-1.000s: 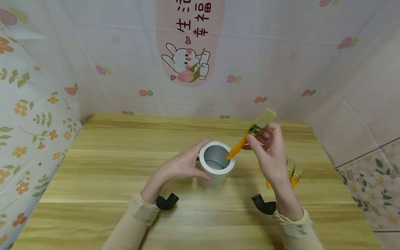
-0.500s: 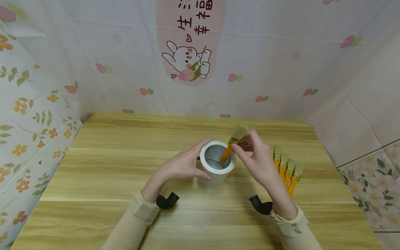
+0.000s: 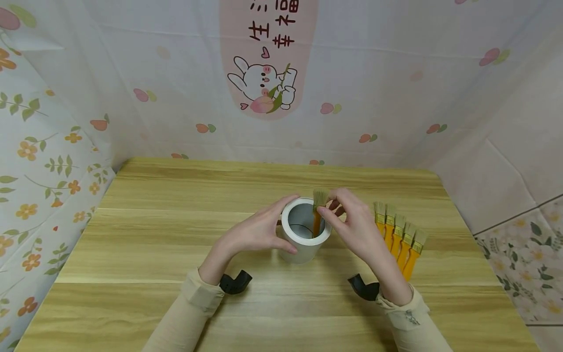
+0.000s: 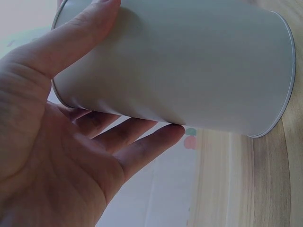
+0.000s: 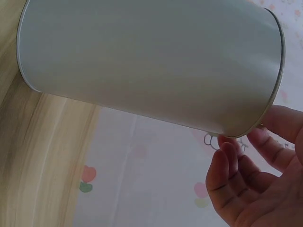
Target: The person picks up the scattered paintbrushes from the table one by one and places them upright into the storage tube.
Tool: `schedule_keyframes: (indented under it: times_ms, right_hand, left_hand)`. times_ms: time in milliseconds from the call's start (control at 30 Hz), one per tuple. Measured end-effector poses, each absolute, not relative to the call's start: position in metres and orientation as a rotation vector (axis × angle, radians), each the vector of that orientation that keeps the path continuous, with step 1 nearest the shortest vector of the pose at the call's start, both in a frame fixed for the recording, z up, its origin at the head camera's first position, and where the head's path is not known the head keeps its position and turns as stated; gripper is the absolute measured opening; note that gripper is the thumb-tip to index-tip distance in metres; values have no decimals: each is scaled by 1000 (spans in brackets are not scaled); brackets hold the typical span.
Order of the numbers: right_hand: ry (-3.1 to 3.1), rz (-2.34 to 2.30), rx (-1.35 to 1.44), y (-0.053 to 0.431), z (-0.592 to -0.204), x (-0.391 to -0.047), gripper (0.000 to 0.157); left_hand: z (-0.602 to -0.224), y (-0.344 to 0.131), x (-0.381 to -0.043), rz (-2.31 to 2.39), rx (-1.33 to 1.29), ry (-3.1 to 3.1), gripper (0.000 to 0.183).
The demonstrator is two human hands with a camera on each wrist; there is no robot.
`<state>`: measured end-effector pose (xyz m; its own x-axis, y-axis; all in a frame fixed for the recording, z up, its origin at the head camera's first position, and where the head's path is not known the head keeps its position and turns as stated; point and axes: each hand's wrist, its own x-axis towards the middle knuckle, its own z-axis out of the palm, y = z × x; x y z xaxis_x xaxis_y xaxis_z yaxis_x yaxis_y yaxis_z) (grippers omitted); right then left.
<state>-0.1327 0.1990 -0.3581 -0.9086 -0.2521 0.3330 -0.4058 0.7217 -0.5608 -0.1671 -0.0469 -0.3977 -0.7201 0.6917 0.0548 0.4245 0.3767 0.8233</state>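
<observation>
A white metal can point(image 3: 299, 253) with a wide rim stands upright on the wooden table, its mouth facing up. Around its left side my left hand point(image 3: 255, 231) holds it, thumb in front and fingers behind; the left wrist view shows the fingers against the smooth can wall point(image 4: 189, 61). My right hand point(image 3: 353, 222) is at the right rim, pinching a paintbrush point(image 3: 320, 197) between thumb and fingers. The brush has pale bristles pointing up and an orange handle reaching down inside the can. In the right wrist view the can hides the brush, and the fingertips are at the rim.
Several matching paintbrushes point(image 3: 397, 237) lie fanned out on the table point(image 3: 176, 244) right of the can, bristles away from me, partly behind the right forearm. A printed cloth point(image 3: 176, 88) hangs behind the table, with patterned sides left and right.
My right hand has moved left and slightly down, bringing the brush from a slant over the rim to upright with its handle inside the can. The left hand and can have stayed put.
</observation>
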Motion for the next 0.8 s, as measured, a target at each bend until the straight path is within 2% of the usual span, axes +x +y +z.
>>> schedule_keyframes:
  times_ms: [167,467,800]
  right_hand:
    - [-2710,968,535,202,-359,-135,16]
    - [-2744,1009,418,226,-352,-140,26]
    - [-2985,1027,210,285,-349,-146,49]
  left_hand:
    - [-397,-48,-167,1273,985,2324,116]
    - [-396,-47,-166,1258,945,2360,116]
    - [-395,-45,-166,1252,911,2363,116]
